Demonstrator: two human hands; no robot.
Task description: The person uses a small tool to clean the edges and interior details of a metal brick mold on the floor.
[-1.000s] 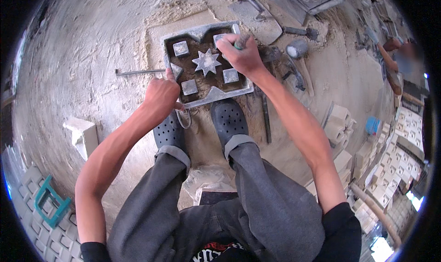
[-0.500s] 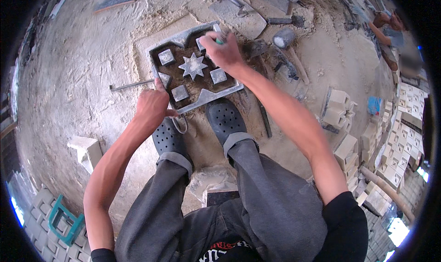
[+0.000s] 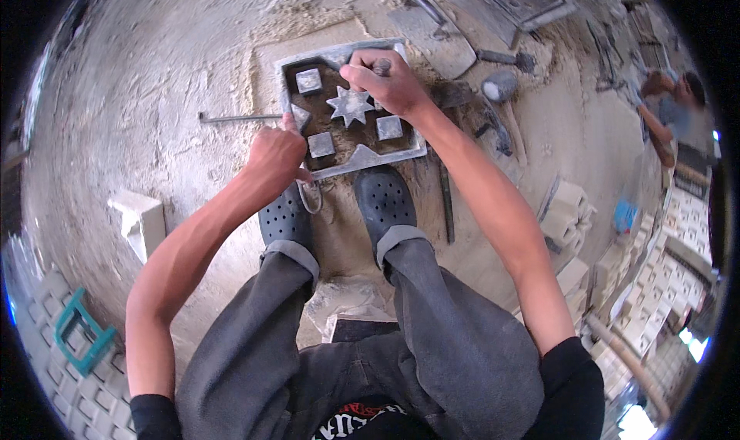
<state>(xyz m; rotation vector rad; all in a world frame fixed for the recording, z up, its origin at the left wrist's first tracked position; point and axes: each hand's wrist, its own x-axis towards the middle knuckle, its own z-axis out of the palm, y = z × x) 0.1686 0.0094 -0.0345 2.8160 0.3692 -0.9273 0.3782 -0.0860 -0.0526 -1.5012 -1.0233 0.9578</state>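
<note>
A square grey metal mould point(image 3: 374, 158) lies on the dusty floor before my feet, with an eight-pointed star point(image 3: 351, 106) in its middle and square blocks around it. My left hand point(image 3: 279, 151) grips the mould's left edge, index finger stretched along the rim, thumb at the near corner and the other fingers curled. Over the far right part of the mould, my right hand point(image 3: 389, 84) is closed around a small hand tool point(image 3: 381, 67) with a rounded grey end. The tool's working end is hidden under the hand.
A thin metal rod point(image 3: 239, 118) sticks out left of the mould. To the right lie a flat trowel point(image 3: 443, 43), a mallet point(image 3: 499, 87) and a dark bar point(image 3: 447, 209). Pale cast blocks point(image 3: 566, 212) stand farther right. Another person point(image 3: 678, 101) works at the far right.
The view has shifted, so the mould appears farther right. My right hand has moved slightly nearer the star, still holding the tool. My left hand stays on the mould's edge.
</note>
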